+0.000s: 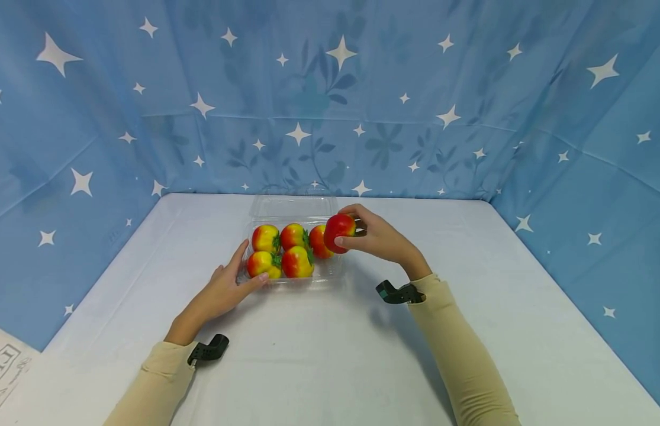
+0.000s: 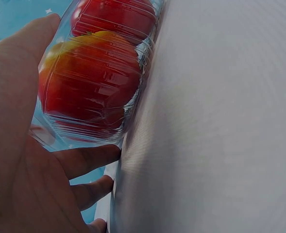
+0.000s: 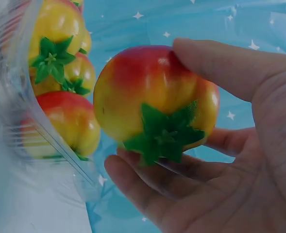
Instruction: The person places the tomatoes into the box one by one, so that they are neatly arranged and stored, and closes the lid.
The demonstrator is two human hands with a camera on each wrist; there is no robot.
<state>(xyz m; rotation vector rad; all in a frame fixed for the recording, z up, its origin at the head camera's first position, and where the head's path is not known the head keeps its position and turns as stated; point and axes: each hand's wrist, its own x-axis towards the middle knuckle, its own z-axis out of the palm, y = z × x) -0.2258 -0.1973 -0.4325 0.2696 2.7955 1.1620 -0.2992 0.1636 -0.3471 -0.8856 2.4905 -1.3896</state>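
My right hand holds a red and yellow toy tomato between thumb and fingers, over the right part of a clear plastic box. In the right wrist view the held tomato turns its green star-shaped calyx toward the camera. Several similar tomatoes sit in the box in two rows. My left hand rests against the box's left front corner, thumb at the front wall and fingers spread along the left side. The left wrist view shows tomatoes through the ribbed wall.
The box's clear lid lies folded back behind it. Under everything is a white-covered table. A blue curtain with white stars stands along the back and both sides. Each wrist wears a black band.
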